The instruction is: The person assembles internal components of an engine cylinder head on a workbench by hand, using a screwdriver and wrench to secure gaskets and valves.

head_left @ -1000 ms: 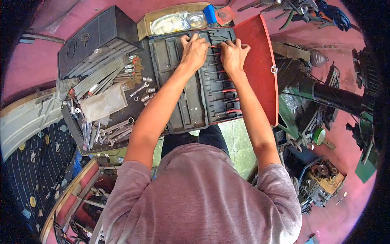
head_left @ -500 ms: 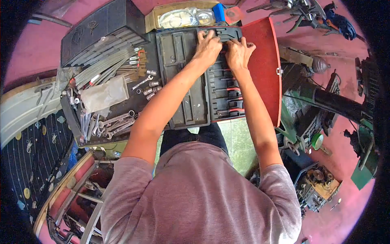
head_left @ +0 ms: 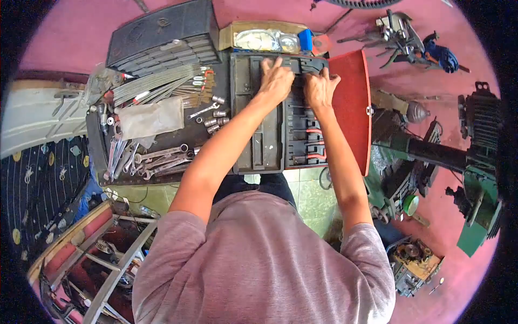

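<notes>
A tool case lies open on the worktop, with a black moulded tray (head_left: 258,146) and a red lid (head_left: 350,113) to its right. My left hand (head_left: 276,85) bends its fingers down at the tray's far end, near the middle divider. Close beside it, my right hand (head_left: 320,90) is curled over the slotted right section. Both sets of fingertips are hidden against the tray, so whatever they grip cannot be made out. Red-handled pliers (head_left: 315,156) sit in the slots nearer my body.
Left of the case lie several wrenches (head_left: 162,160), sockets (head_left: 212,123), thin metal rods (head_left: 156,86) and a pale flat packet (head_left: 151,117). A black drawer cabinet (head_left: 162,40) and a cardboard box (head_left: 259,27) stand behind. Green machinery (head_left: 477,200) is at right.
The camera view has shifted, so the case and bench appear lower and farther right. Both hands stay at the far end of the tray, fingers still bent downward.
</notes>
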Action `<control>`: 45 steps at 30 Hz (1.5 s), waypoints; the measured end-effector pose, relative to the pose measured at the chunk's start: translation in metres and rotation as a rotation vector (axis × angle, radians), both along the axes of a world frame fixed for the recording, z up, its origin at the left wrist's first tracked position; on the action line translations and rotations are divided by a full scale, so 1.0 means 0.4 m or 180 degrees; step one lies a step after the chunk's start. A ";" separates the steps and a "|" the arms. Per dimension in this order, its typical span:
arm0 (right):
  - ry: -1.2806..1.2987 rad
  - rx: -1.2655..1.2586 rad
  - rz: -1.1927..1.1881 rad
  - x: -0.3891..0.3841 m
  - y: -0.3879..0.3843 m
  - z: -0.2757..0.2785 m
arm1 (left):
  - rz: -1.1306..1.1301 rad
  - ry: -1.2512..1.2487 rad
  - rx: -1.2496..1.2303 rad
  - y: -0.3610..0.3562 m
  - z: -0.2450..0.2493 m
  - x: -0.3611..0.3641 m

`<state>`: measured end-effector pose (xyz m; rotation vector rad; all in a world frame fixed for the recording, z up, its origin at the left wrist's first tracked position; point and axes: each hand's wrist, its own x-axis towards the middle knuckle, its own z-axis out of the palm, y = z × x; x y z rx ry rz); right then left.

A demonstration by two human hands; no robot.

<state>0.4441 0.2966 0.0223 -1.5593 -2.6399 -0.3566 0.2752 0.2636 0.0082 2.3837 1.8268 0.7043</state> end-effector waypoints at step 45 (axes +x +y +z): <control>0.0716 -0.0424 0.1734 -0.508 -0.051 -0.069 | 0.1526 -0.0599 -0.0017 -0.401 -0.085 -0.477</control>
